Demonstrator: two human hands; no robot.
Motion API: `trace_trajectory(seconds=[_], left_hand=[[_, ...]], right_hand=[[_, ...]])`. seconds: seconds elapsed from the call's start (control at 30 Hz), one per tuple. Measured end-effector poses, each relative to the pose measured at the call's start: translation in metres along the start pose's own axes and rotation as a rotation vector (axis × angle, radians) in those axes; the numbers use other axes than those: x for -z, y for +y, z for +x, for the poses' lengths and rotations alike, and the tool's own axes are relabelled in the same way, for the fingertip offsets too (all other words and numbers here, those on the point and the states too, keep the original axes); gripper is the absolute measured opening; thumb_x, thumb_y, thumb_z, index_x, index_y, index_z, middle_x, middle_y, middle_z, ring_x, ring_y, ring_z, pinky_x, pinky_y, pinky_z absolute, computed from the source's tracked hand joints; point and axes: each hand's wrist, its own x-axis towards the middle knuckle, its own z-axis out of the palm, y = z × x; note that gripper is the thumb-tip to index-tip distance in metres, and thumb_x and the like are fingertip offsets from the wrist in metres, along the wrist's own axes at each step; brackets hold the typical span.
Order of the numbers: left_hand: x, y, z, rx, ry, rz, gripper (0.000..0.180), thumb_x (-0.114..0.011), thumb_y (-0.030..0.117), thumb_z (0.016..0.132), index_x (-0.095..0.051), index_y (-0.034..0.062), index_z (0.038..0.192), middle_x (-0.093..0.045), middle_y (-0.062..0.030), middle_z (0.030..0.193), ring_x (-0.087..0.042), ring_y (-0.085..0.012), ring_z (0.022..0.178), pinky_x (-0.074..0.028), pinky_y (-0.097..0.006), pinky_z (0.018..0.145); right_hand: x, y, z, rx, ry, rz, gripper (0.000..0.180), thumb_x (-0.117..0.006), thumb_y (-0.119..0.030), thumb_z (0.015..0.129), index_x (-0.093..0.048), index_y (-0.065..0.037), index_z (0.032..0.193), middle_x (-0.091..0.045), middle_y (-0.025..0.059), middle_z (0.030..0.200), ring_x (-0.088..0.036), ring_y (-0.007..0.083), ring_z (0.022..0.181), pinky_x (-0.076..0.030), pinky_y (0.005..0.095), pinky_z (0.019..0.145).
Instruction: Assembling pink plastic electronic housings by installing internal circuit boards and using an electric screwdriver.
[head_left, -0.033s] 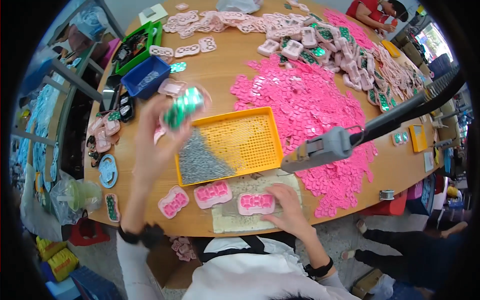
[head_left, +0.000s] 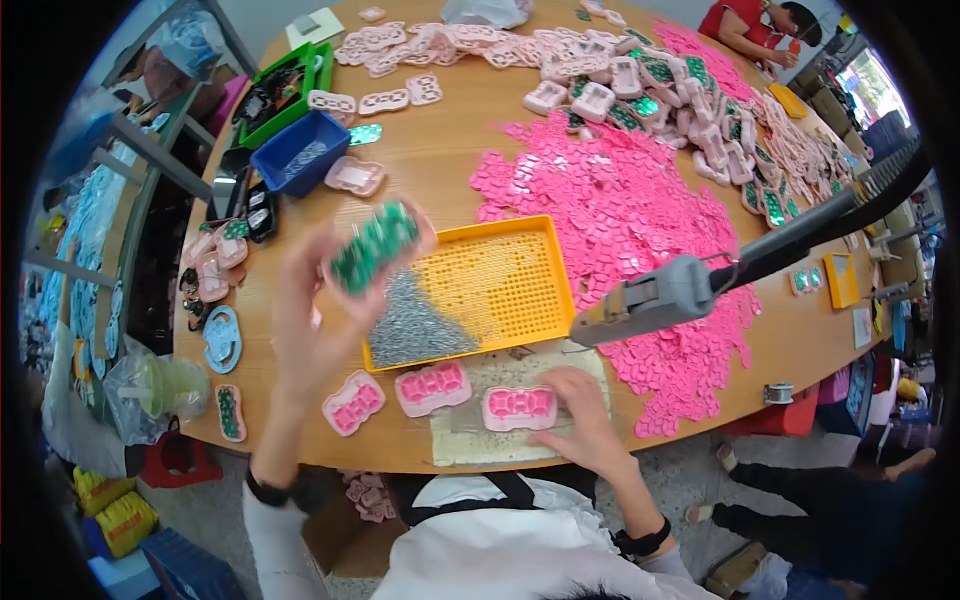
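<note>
My left hand (head_left: 308, 285) is raised over the left end of the yellow tray (head_left: 500, 333), closed on a pale pink shell with a green circuit board (head_left: 375, 248) facing up. Grey metal pins or screws (head_left: 412, 325) fill the left part of that tray. On a worn pale mat (head_left: 470, 445) lies a pale pink shell with bright pink inserts (head_left: 519, 408). My right hand (head_left: 585, 425) has its thumb and forefinger on either side of this shell's right end. Two similar filled shells, one upright in line (head_left: 433, 388) and one tilted (head_left: 353, 403), lie to its left.
A heap of bright pink pieces (head_left: 610, 220) covers the right side of the table. Pale shells and green boards (head_left: 650, 90) pile up behind it. A grey arm-mounted tool (head_left: 645, 300) reaches in from the right. Blue (head_left: 300, 155) and green bins (head_left: 322, 75) stand at far left.
My left hand has come slightly nearer to me with the shell and board, and the glare on the board has faded. My right hand keeps its place by the shell on the mat.
</note>
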Motion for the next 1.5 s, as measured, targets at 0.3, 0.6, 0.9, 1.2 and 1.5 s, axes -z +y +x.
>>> trace_trajectory(seconds=[0.3,0.6,0.9,1.2,1.5], left_hand=[[0.001,0.07,-0.098,-0.039,-0.092,-0.095,0.078,-0.084,0.005,0.061,-0.041,0.0031,0.126,-0.058,-0.0204,0.115,-0.06,-0.031,0.104,-0.049,-0.04,0.088],[-0.047,0.085,-0.143,0.35,-0.383,-0.533,0.067,-0.083,0.012,0.066,-0.048,0.0015,0.122,-0.058,-0.0166,0.118,-0.059,-0.0268,0.109,-0.048,-0.036,0.09],[-0.073,0.079,-0.142,0.138,-0.383,-0.456,0.077,-0.085,0.006,0.062,-0.039,0.0067,0.124,-0.053,-0.0222,0.117,-0.056,-0.0316,0.11,-0.049,-0.041,0.088],[-0.071,0.082,-0.138,0.175,-0.404,-0.408,0.075,-0.085,0.008,0.063,-0.042,0.0048,0.125,-0.054,-0.02,0.116,-0.058,-0.0285,0.107,-0.049,-0.036,0.088],[-0.08,0.074,-0.113,0.616,-0.523,-0.665,0.06,-0.076,0.008,0.07,-0.054,0.0017,0.125,-0.057,-0.0108,0.11,-0.055,-0.0173,0.103,-0.044,-0.03,0.09]], right_hand=[[0.017,-0.045,0.016,0.268,0.173,0.15,0.07,-0.081,-0.012,0.068,-0.045,-0.005,0.128,-0.053,0.0168,0.123,-0.053,0.0337,0.111,-0.044,0.0406,0.092],[0.009,-0.036,-0.019,-0.078,-0.053,1.103,0.088,-0.082,-0.001,0.065,-0.031,-0.003,0.137,-0.044,0.0161,0.134,-0.045,0.0254,0.125,-0.039,0.0379,0.103],[-0.005,-0.018,-0.028,-0.119,0.037,1.224,0.092,-0.087,-0.009,0.059,-0.033,-0.002,0.134,-0.047,0.0183,0.131,-0.048,0.0249,0.122,-0.039,0.0379,0.103],[-0.013,-0.023,-0.026,-0.176,0.041,1.167,0.083,-0.084,-0.007,0.065,-0.035,-0.003,0.132,-0.051,0.016,0.127,-0.05,0.0223,0.119,-0.042,0.0366,0.099],[-0.011,-0.04,-0.02,-0.219,0.072,0.932,0.077,-0.076,0.003,0.07,-0.034,-0.003,0.134,-0.044,0.0112,0.132,-0.044,0.0192,0.124,-0.038,0.0345,0.102]])
